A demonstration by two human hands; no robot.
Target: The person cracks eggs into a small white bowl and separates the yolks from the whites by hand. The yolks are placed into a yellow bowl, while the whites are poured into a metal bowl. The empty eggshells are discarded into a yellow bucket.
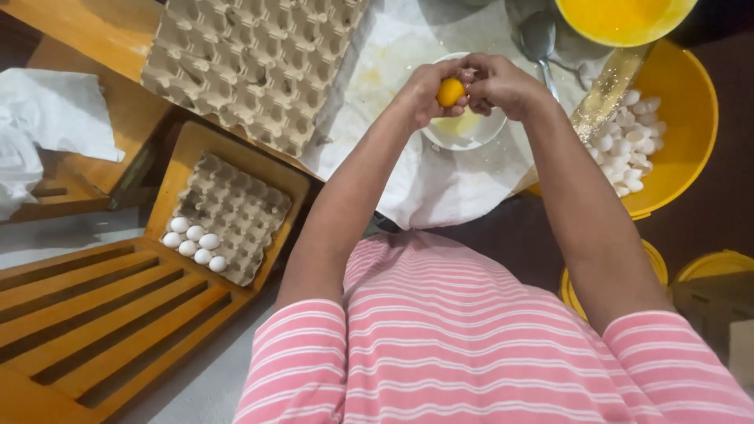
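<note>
Head view: both hands, left hand (424,94) and right hand (503,82), closed around a round orange egg yolk (450,92) above small white bowl (463,129). Yellow tub (683,118) holds many broken white shells (628,141); seven whole white eggs (195,243) remain in grey cardboard tray (236,208).

eggs (194,243) in tray (236,206) left, bowl (463,135) under hands, shell bucket (682,118) right
</note>
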